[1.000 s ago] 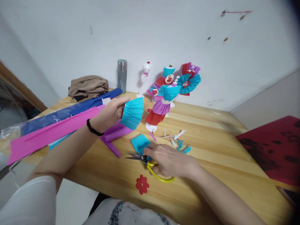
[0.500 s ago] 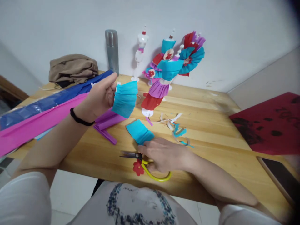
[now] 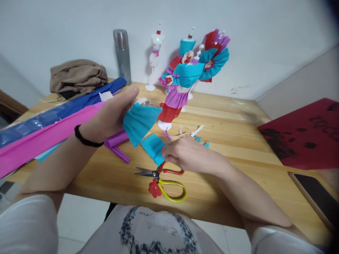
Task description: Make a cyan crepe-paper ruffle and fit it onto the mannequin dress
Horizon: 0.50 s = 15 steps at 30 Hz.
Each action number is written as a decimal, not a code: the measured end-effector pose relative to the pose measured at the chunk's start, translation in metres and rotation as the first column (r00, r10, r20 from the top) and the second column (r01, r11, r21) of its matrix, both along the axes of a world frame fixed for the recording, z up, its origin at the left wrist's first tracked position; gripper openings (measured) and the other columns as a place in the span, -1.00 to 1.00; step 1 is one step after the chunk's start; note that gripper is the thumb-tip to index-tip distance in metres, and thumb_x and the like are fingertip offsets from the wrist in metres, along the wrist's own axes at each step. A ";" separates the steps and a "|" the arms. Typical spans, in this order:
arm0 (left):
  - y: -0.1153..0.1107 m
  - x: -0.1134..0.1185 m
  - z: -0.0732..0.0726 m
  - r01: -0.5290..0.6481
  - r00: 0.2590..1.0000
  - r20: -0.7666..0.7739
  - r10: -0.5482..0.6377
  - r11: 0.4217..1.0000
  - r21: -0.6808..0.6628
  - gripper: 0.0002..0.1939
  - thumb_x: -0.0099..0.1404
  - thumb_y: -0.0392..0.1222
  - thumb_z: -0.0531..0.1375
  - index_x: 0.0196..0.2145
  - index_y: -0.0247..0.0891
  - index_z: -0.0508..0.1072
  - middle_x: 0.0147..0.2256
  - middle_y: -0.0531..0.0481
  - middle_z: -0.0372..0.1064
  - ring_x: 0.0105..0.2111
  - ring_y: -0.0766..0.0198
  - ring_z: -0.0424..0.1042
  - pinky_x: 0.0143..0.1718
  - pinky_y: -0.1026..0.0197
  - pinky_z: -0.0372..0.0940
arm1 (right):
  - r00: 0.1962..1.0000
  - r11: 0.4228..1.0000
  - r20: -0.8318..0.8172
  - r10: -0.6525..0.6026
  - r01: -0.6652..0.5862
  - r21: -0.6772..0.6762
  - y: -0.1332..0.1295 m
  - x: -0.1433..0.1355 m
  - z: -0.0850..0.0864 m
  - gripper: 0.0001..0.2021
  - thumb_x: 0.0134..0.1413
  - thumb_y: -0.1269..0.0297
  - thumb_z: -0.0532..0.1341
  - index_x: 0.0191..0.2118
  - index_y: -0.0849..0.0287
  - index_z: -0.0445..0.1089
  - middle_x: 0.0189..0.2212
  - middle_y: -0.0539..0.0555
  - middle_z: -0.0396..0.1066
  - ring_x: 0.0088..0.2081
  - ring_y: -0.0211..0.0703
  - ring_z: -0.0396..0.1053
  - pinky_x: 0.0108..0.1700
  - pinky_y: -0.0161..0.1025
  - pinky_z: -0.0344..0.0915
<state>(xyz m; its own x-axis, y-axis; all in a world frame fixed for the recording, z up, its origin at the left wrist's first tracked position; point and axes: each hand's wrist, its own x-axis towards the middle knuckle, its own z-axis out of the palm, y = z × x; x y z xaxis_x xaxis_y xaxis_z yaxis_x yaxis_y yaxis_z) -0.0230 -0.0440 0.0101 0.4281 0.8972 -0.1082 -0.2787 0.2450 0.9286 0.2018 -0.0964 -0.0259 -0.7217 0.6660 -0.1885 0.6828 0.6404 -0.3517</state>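
Pinched in the left hand (image 3: 111, 116), pleated teal paper (image 3: 139, 121) is held raised; flat teal piece (image 3: 153, 148) is touched by the loosely curled, otherwise empty right hand (image 3: 185, 155); scissors (image 3: 161, 178) lie just below it, blades leftward.

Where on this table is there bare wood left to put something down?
Bare wood lies between the scissors and the phone, and right of the paper scraps toward the red sheet. It is crowded around the dressed figures and along the crepe rolls.
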 end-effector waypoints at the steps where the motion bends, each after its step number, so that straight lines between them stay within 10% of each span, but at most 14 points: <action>1: -0.002 0.001 -0.002 0.082 0.997 0.013 -0.082 0.996 0.024 -0.63 0.43 -0.03 0.13 -0.44 -0.31 0.48 -0.51 0.04 0.43 -0.44 0.26 0.46 -0.33 0.22 0.38 | 0.985 0.996 -0.146 -0.087 0.088 0.004 0.005 0.002 -0.001 -0.80 0.24 0.40 0.15 -0.42 0.19 0.42 -0.51 0.04 0.42 -0.49 -0.25 0.26 -0.41 -0.25 0.00; 7: -0.010 0.010 -0.010 0.423 0.875 -0.340 -0.343 0.884 0.197 -0.41 0.31 0.32 0.13 -0.49 -0.26 0.59 -0.57 -0.04 0.46 -0.56 0.22 0.38 -0.34 0.14 0.38 | 0.392 0.902 -0.816 -0.425 0.261 -0.344 0.018 0.010 0.000 -0.73 0.25 0.05 0.17 -0.22 0.15 0.43 -0.34 0.09 0.47 -0.35 -0.17 0.39 -0.34 -0.23 0.26; 15: -0.017 0.040 -0.001 0.536 0.813 -0.370 -0.449 0.826 0.175 -0.47 0.40 0.10 0.10 -0.59 -0.25 0.56 -0.57 -0.07 0.42 -0.47 0.11 0.47 -0.34 0.11 0.35 | 0.556 0.859 -0.717 -0.420 -0.012 -0.513 0.013 0.012 0.006 -0.49 0.19 -0.20 0.15 -0.51 0.17 0.30 -0.64 -0.04 0.30 -0.61 -0.32 0.15 -0.55 -0.30 0.01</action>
